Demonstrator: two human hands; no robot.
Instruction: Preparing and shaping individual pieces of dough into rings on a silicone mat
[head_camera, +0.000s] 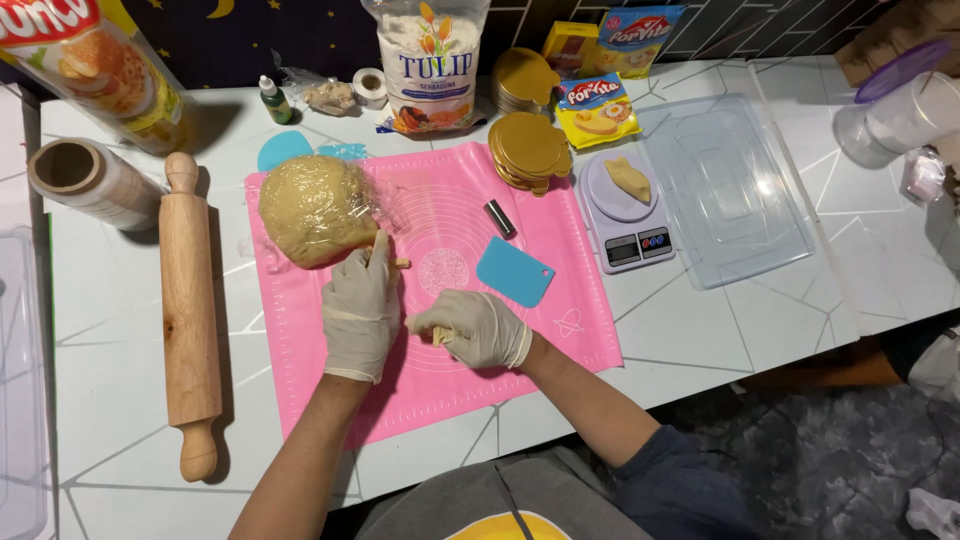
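gloved left hand (360, 305) on dough (317, 210), pink mat (560, 290)

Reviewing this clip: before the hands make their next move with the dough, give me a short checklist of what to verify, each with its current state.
1. Both hands gloved: left hand and right hand wear pale gloves. Ok.
2. Small dough piece held in the right hand: partly hidden, grip cannot tell.
3. Big dough ball lies on the pink mat, plastic wrap around it, left fingertips at its edge. Ok.
4. Blue scraper on the mat beside the right hand. Ok.
5. Kitchen scale carries a dough piece; display unreadable. Cannot tell.
6. Rolling pin lies off the mat, left of it. Ok.
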